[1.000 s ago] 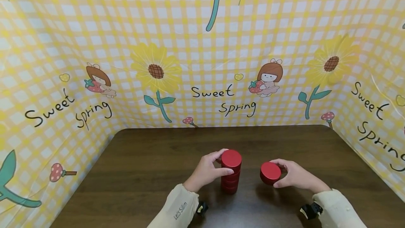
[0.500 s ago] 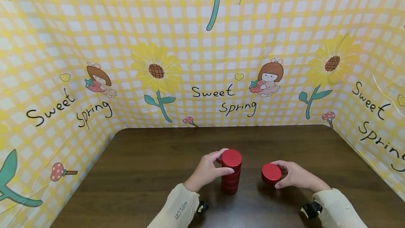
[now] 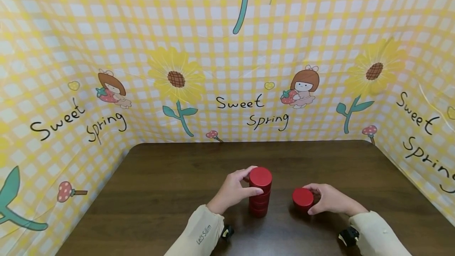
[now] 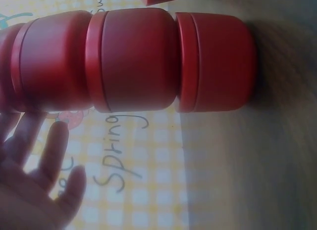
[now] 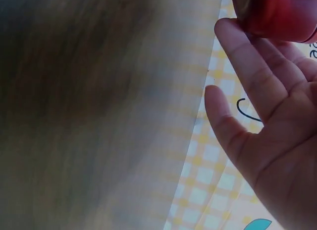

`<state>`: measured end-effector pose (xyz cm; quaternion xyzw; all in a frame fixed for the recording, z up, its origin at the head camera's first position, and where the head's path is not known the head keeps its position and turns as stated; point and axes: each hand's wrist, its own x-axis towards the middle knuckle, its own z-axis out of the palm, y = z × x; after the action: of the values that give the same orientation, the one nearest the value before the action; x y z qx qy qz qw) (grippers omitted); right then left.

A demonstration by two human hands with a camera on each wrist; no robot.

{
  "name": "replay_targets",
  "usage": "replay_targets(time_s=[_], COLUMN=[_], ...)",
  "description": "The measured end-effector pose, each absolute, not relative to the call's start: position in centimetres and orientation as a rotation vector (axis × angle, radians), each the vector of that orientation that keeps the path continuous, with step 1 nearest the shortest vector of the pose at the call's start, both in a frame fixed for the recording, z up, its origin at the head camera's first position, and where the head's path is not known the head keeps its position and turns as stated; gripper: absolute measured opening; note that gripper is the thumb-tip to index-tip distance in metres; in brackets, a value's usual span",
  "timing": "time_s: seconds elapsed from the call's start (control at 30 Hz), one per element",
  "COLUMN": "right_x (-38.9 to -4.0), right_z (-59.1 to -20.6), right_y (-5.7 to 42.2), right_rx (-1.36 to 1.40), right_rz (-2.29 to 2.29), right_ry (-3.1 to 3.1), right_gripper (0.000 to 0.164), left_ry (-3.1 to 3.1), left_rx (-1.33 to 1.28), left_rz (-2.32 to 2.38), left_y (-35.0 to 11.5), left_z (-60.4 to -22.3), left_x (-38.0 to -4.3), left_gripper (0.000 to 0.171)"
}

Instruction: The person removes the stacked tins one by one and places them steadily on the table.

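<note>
Red, smooth cylindrical jar point(image 3: 303, 198) pinched in my right hand point(image 3: 329, 199), above the dark wood-grain table point(image 3: 170, 181); my left hand point(image 3: 232, 191) grips an upright stack of matching red jars point(image 3: 259, 202) near its top. Left cream sleeve point(image 3: 200, 230) lettering begins "Let's"; yellow-checked cloth point(image 3: 227, 62) behind reads "Sweet Spring".

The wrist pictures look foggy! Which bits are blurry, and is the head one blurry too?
Left wrist: a pale haze, the stack of red jars fairly clear but the table smeary; right wrist: the table is a streaky blur, dark at upper left, while the right hand looks clearer; head: mostly crisp, the cloth's writing readable, a soft shadow below the held red jar.
</note>
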<state>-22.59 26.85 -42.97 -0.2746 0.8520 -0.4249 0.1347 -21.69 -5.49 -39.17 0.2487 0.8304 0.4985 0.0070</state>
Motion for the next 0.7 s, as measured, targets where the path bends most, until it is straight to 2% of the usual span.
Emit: replay_targets(time_s=[0.7], right_x=[-22.54], right_z=[-43.01], right_y=[26.52], right_rx=[-0.754], right_rz=[-1.088], right_ry=[2.485], right_gripper=[0.062], left_ry=[2.6], left_rx=[0.786], left_rz=[1.562], left_y=[-5.48], left_z=[-39.22], left_x=[-21.68], left_gripper=[0.06])
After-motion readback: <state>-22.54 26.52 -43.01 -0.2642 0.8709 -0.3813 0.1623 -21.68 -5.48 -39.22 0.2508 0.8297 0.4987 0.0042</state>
